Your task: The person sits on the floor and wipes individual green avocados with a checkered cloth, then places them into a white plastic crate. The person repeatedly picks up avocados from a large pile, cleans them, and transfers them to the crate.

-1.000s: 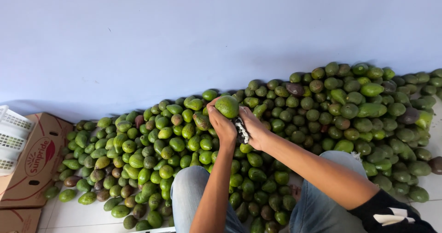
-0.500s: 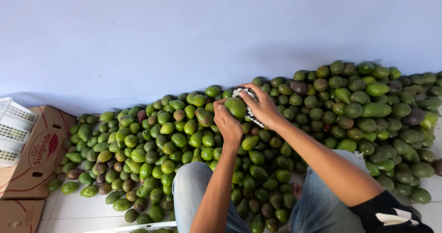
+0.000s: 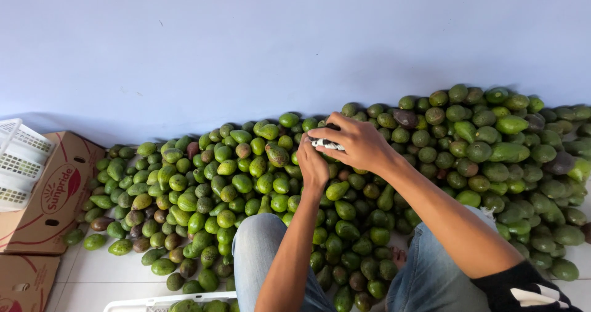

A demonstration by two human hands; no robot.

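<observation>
Avocados (image 3: 246,182) blanket the floor from centre to the right edge, piled against the blue wall (image 3: 246,47). Cardboard boxes (image 3: 49,207) and a white crate (image 3: 18,161) block the left edge. Bare floor tiles (image 3: 104,266) show only at lower left, beside the knees.

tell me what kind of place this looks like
Probably a fruit sorting or packing room: a big heap of green avocados on a tiled floor against a bare wall, with cardboard boxes and a white plastic crate alongside.
</observation>
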